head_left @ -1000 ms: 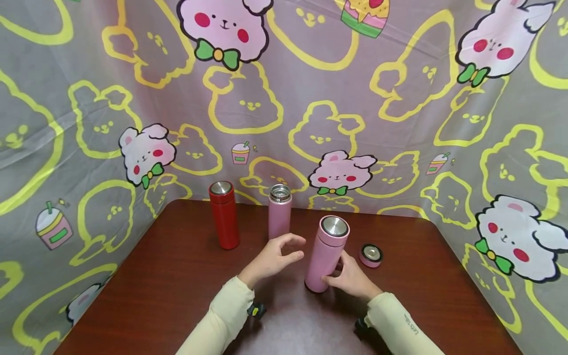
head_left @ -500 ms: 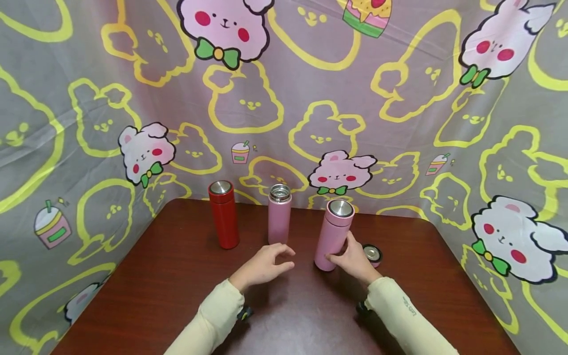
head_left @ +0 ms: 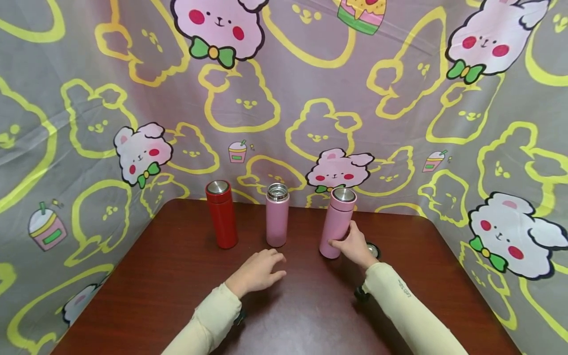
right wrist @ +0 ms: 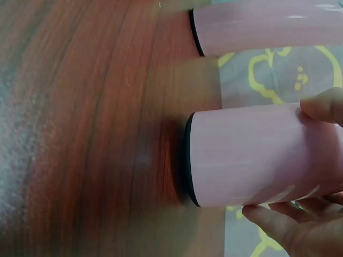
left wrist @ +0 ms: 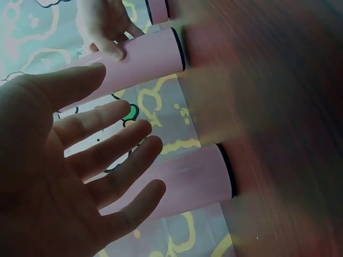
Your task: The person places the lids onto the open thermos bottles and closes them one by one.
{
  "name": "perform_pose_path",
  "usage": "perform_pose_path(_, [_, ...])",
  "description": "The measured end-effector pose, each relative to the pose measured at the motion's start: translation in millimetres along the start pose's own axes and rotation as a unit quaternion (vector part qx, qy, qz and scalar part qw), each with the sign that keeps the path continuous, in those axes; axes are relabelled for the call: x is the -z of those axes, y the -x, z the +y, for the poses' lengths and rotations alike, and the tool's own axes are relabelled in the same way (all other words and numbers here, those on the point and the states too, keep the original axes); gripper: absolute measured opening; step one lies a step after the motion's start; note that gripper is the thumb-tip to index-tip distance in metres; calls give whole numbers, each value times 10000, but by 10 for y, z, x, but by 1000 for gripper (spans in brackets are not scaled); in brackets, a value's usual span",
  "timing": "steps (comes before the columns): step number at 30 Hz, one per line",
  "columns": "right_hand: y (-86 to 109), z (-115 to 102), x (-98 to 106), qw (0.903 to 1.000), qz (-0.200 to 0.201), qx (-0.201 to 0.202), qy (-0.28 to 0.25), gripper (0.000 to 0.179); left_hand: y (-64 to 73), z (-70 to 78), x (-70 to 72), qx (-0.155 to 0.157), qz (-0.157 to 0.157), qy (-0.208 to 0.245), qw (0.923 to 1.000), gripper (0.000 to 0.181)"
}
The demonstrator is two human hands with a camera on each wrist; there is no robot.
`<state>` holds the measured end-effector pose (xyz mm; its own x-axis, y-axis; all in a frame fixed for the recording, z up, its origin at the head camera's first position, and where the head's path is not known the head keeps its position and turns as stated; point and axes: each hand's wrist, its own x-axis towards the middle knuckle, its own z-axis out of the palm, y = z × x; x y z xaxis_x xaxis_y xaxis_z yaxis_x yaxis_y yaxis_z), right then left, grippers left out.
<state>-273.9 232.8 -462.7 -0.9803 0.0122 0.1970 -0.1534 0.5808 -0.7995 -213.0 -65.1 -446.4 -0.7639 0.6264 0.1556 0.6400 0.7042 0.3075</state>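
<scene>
In the head view my right hand (head_left: 356, 247) grips a pink thermos (head_left: 336, 229) with a steel-topped lid, thumb on the near side. The right wrist view shows the black base of this thermos (right wrist: 241, 155) close to the tabletop, with the fingers around its body. My left hand (head_left: 257, 272) hovers over the table, holding nothing; its fingers are spread and relaxed in the left wrist view. Beyond it stands a second pink thermos (head_left: 277, 224), upright and lidless, its steel mouth showing. A pink lid (head_left: 373, 250) lies partly hidden behind my right hand.
A red thermos (head_left: 224, 222) with its lid on stands left of the lidless one. The dark wooden table (head_left: 168, 276) is enclosed at the back and sides by a patterned cloth (head_left: 248, 113).
My right hand has carried the lidded thermos away from me and slightly right, level with the row of bottles. My left hand has drawn back from the lidless thermos, toward the lower left.
</scene>
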Motion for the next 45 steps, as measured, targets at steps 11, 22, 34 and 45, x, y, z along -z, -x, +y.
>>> perform_pose_path(11, [-176,83,29,9989,196,-410,77,69,119,-35,-46,-104,-239,-399,9989,29])
perform_pose_path(22, [-346,152,71,9966,145,-713,-384,75,134,-38,-45,-189,-209,-506,9983,27])
perform_pose_path(34, [-396,196,156,9974,73,-697,150,76,147,-34,-50,-158,-244,-606,9977,29])
perform_pose_path(45, [-323,94,194,9959,-174,-804,381,80,115,-59,-32,95,-233,-67,9997,32])
